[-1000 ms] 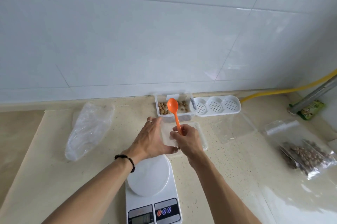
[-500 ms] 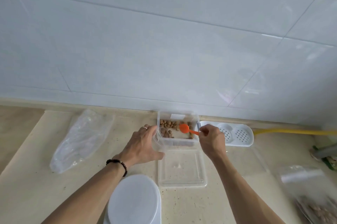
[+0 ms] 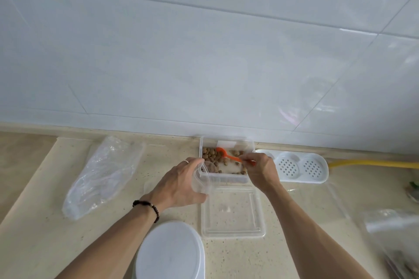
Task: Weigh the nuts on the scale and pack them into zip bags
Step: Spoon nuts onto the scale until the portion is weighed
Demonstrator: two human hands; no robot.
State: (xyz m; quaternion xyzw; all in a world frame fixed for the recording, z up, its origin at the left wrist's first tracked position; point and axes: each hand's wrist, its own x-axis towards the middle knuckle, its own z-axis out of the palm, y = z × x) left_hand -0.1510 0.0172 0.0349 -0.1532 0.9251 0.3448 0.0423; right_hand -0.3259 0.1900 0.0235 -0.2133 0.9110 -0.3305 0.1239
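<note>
A: Where are we with the nuts [image 3: 215, 158]?

B: They sit in the clear box [image 3: 226, 177] at the centre of the frame, against the wall. Our right hand [image 3: 260, 172] is closed around the handle of the orange spoon [image 3: 227, 155], its bowl down among them. Our left hand [image 3: 181, 185] is curled around something clear and thin at the box's left corner, probably a zip bag [image 3: 200, 180] held open, though we cannot be sure.

A: How will they handle?

B: We judge them small, hard and light, loose enough to roll off a shallow spoon, so we should keep the bowl level. The spoon is stiff plastic, best held at the handle's far end as now. The bag looks limp and slippery, so we should pinch it at the mouth.

A: What can't we make out?

B: The scale [image 3: 170, 251] at the lower centre is cut off by the bottom edge; only its white plate shows, no display. The box lid [image 3: 233, 210] lies just below the box. At the lower right, 1 more bag [image 3: 394, 244] is blurred and cropped. Whether the spoon holds any nuts, we cannot tell. A crumpled plastic bag [image 3: 102, 176] lies at the left, well apart.
</note>
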